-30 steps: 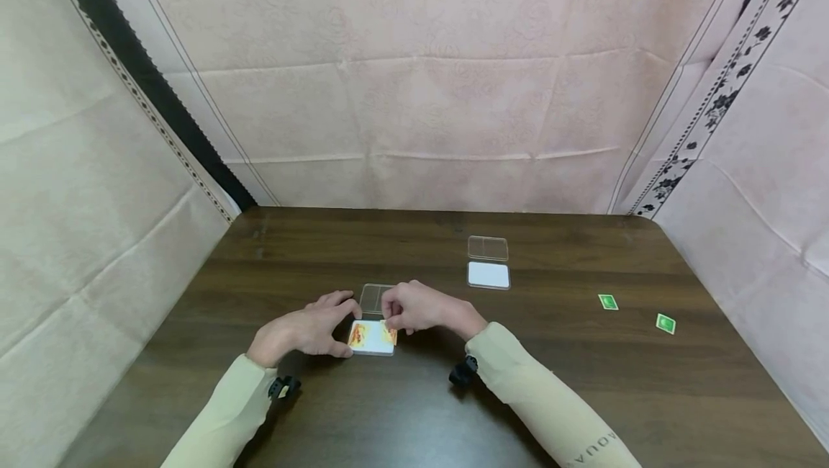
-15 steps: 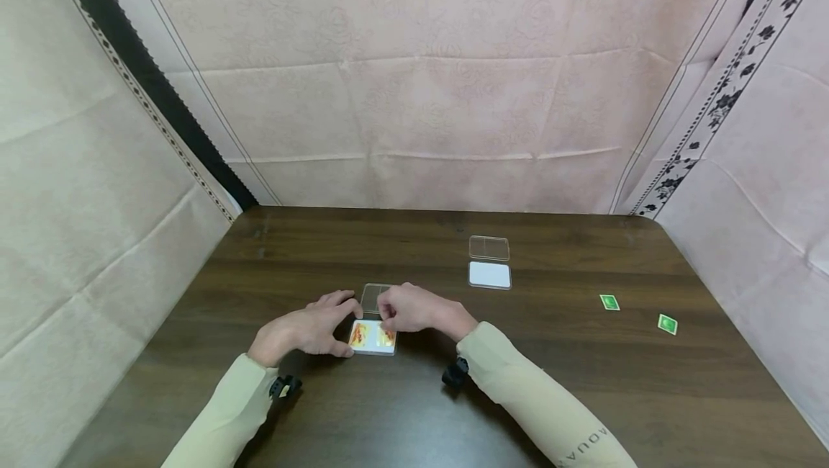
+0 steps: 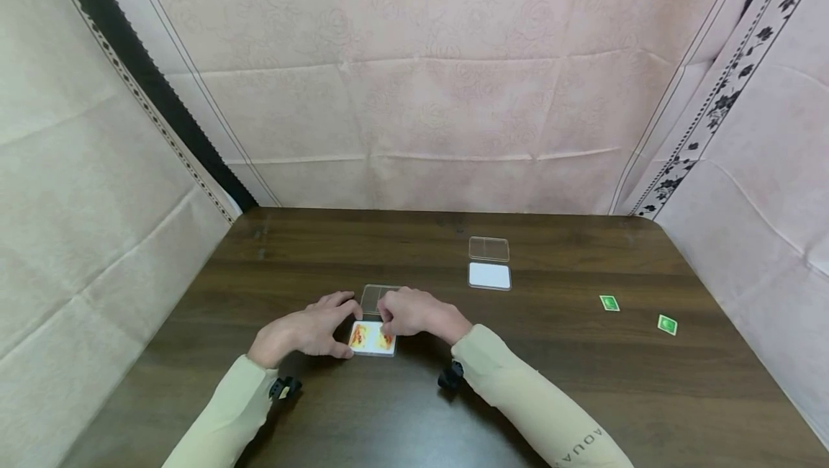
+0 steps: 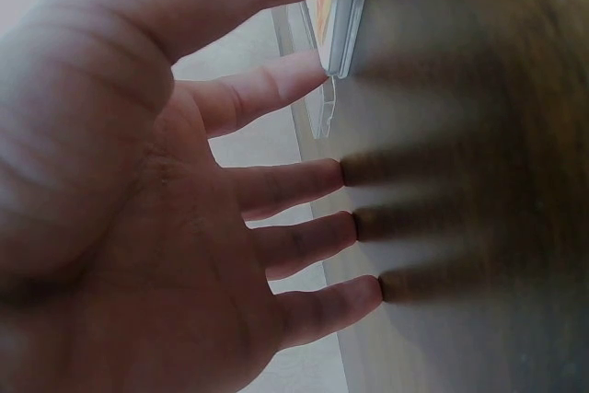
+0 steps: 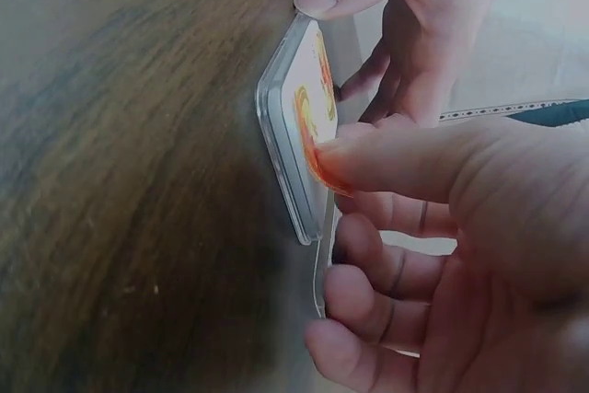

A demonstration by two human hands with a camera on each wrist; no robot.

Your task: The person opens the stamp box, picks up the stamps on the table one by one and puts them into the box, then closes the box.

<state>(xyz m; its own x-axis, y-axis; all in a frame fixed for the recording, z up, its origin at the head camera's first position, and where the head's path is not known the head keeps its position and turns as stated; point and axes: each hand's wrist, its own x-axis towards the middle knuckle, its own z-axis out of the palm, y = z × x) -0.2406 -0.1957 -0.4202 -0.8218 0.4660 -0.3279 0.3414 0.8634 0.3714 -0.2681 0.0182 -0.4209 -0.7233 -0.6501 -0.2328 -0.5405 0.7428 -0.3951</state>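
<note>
A clear plastic case (image 3: 372, 354) with a white inside lies on the table, its clear lid (image 3: 372, 299) folded back behind it. On the white sit two small cards with orange and yellow pictures, a left card (image 3: 358, 337) and a right card (image 3: 386, 343). My left hand (image 3: 307, 329) holds the case's left end between thumb and index finger, the other fingers spread with their tips at the tabletop. With thumb and index finger, my right hand (image 3: 416, 312) pinches the right card, whose edge (image 5: 322, 175) shows under the thumb. The right hand's other fingers are bent near the lid.
Farther back on the wooden table (image 3: 550, 374) lies a second white case (image 3: 489, 276) with its clear lid (image 3: 488, 248) folded back. Two small green cards, a nearer one (image 3: 667, 324) and a farther one (image 3: 609, 303), lie at the right. Cloth curtains (image 3: 421, 93) enclose the table.
My right hand has shifted slightly left. The right card, askew over the case's edge before, now lies in line with the left one. The left hand stays put.
</note>
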